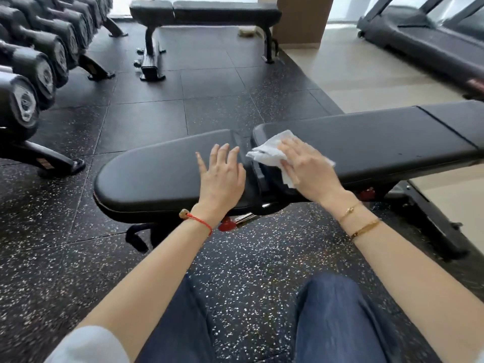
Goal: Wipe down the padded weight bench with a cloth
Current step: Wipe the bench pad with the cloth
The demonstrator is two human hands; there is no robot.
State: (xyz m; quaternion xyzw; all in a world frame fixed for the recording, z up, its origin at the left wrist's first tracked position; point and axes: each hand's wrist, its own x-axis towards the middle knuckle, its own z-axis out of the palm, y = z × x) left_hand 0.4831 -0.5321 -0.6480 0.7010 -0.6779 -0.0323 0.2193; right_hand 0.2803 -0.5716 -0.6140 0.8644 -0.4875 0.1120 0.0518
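The right hand [309, 167] is pressing a white cloth [272, 153] flat, fingers straight, onto the weight bench's back pad [379, 142] near the gap. The left hand [221, 176], fingers spread, is resting on the seat pad [146, 169].

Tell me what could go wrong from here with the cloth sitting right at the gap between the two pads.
1. The cloth overhangs the gap between the seat pad and the back pad; it could snag on the hinge below.
2. The right hand presses it with flat fingers, so it may slip loose.
3. The left hand rests near that gap; pinch risk.
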